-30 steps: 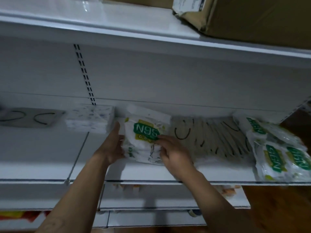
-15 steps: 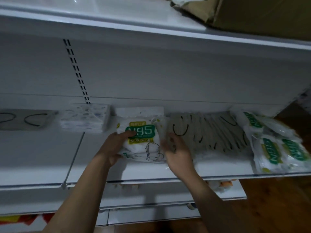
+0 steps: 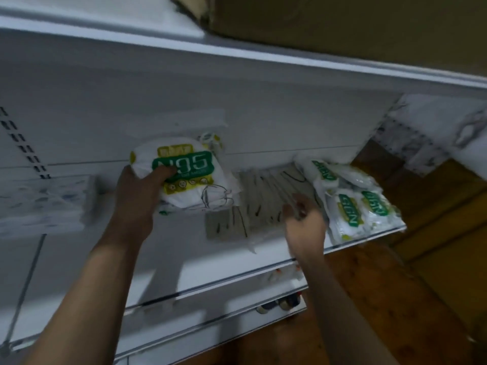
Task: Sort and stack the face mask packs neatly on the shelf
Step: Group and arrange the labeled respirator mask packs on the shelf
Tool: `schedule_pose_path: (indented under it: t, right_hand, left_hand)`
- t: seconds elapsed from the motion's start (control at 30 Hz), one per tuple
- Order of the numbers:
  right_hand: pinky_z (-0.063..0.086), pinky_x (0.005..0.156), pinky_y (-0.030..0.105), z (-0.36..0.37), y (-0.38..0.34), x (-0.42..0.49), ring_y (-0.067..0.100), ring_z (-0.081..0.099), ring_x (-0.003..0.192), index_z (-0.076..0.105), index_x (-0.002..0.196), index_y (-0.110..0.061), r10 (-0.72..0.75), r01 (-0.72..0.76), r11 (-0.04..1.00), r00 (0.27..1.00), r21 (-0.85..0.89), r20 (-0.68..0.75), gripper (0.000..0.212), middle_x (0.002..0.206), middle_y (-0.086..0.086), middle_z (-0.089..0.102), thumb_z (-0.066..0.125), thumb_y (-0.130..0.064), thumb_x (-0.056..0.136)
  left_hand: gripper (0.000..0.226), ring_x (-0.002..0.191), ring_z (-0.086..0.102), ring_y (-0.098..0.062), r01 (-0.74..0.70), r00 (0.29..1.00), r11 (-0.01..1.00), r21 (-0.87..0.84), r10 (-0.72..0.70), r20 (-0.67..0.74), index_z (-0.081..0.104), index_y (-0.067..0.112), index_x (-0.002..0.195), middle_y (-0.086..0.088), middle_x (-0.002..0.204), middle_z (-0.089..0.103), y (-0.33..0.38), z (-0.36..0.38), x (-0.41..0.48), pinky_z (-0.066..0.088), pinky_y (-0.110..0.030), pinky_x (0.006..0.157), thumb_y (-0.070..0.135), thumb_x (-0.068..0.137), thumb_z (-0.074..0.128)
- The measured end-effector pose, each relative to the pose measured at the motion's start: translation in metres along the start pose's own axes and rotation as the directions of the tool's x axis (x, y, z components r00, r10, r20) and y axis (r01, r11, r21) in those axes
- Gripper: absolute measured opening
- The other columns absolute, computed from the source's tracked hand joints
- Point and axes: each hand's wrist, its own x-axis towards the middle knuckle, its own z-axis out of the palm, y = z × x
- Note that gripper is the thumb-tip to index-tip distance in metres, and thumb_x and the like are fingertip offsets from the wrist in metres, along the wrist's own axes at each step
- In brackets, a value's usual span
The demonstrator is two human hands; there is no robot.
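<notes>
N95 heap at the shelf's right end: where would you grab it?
Probably take the N95 heap by its near ends, from the front: the packs lie slumped and overlapping at the shelf edge, so a grip under and over could clamp several.

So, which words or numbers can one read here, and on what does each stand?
"N95": green label on the white pack in the left hand.
"N95", sideways, blurred: green labels on the packs at the right.
Too blurred: the yellow strip above and small line below the held "N95".
</notes>
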Motion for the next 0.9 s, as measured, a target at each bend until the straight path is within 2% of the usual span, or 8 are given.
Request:
schedule_pose_path:
  t: [0.1,0.17,0.33,0.47,0.6,0.67,0.77,0.9]
  right_hand:
    - [0.045,0.092,0.035,-0.034,0.012,0.01,0.024,0.055,0.11,0.06,0.117,-0.015,-0.007,-0.003,0.996,0.994,-0.087,-0.112,0.028,0.115,0.006,0.059,0.062,-0.017,0.089]
    - [0.044,0.094,0.038,-0.055,0.023,0.016,0.027,0.052,0.111,0.061,0.116,-0.013,-0.028,-0.004,0.986,0.982,-0.168,-0.186,0.029,0.116,0.007,0.057,0.063,-0.018,0.088]
    - [0.038,0.101,0.039,-0.109,0.048,0.046,0.029,0.047,0.124,0.06,0.124,-0.012,-0.007,-0.069,0.972,0.947,-0.226,-0.321,0.034,0.129,0.011,0.056,0.062,-0.021,0.091]
    - [0.041,0.103,0.046,-0.132,0.075,0.088,0.035,0.046,0.126,0.048,0.138,-0.015,0.111,-0.161,0.859,0.985,-0.487,-0.13,0.063,0.137,0.013,0.052,0.066,-0.041,0.084]
    - [0.048,0.095,0.046,-0.128,0.087,0.111,0.037,0.053,0.116,0.046,0.132,-0.015,0.289,-0.197,0.801,0.954,-0.565,0.076,0.075,0.123,0.013,0.06,0.07,-0.055,0.073]
    - [0.048,0.094,0.044,-0.126,0.092,0.117,0.038,0.053,0.115,0.047,0.127,-0.014,0.292,-0.191,0.795,0.953,-0.576,0.087,0.077,0.12,0.014,0.06,0.073,-0.055,0.068]
    - [0.047,0.097,0.042,-0.128,0.096,0.126,0.036,0.049,0.119,0.044,0.129,-0.011,0.347,-0.233,0.787,0.933,-0.572,0.097,0.087,0.125,0.015,0.052,0.078,-0.056,0.063]
    - [0.044,0.098,0.04,-0.133,0.096,0.135,0.035,0.042,0.122,0.051,0.122,-0.011,0.386,-0.228,0.745,0.914,-0.627,0.126,0.08,0.127,0.015,0.046,0.078,-0.058,0.063]
  left_hand:
    - [0.049,0.089,0.069,-0.006,-0.065,0.997,0.997,0.033,0.066,-0.032,0.057,0.01,0.125,0.003,0.108,0.068,0.012,0.046,-0.008,0.059,-0.024,0.068,0.007,0.079,0.075]
    - [0.056,0.088,0.063,0.003,-0.117,0.992,0.991,0.063,0.12,-0.048,0.05,0.013,0.127,0.009,0.106,0.064,0.016,0.072,-0.009,0.056,-0.016,0.067,0.009,0.078,0.077]
    - [0.059,0.088,0.066,-0.001,-0.095,0.995,0.993,0.068,0.096,-0.016,0.051,0.011,0.131,0.007,0.107,0.066,0.009,0.117,-0.015,0.057,-0.02,0.065,0.011,0.077,0.077]
    - [0.061,0.093,0.07,-0.008,-0.082,0.997,0.997,-0.006,0.082,0.003,0.052,0.01,0.132,0.0,0.116,0.068,-0.004,0.146,-0.021,0.057,-0.022,0.063,0.014,0.076,0.077]
    - [0.059,0.093,0.072,-0.014,-0.012,0.995,0.997,0.07,0.005,0.102,0.059,0.008,0.125,-0.005,0.111,0.071,-0.029,0.178,-0.03,0.06,-0.03,0.068,0.018,0.071,0.079]
    - [0.048,0.09,0.073,-0.016,0.033,0.994,0.994,0.102,-0.044,0.102,0.062,0.006,0.122,-0.008,0.108,0.073,-0.048,0.188,-0.036,0.06,-0.029,0.067,0.011,0.076,0.076]
    - [0.042,0.093,0.072,-0.024,0.122,0.99,0.982,0.147,-0.131,0.052,0.064,0.005,0.12,-0.01,0.107,0.073,-0.075,0.194,-0.041,0.059,-0.037,0.077,0.011,0.079,0.074]
    - [0.061,0.092,0.071,-0.022,0.202,0.979,0.963,0.181,-0.204,-0.008,0.058,0.01,0.127,-0.008,0.113,0.071,-0.097,0.195,-0.044,0.058,-0.037,0.076,0.023,0.072,0.079]
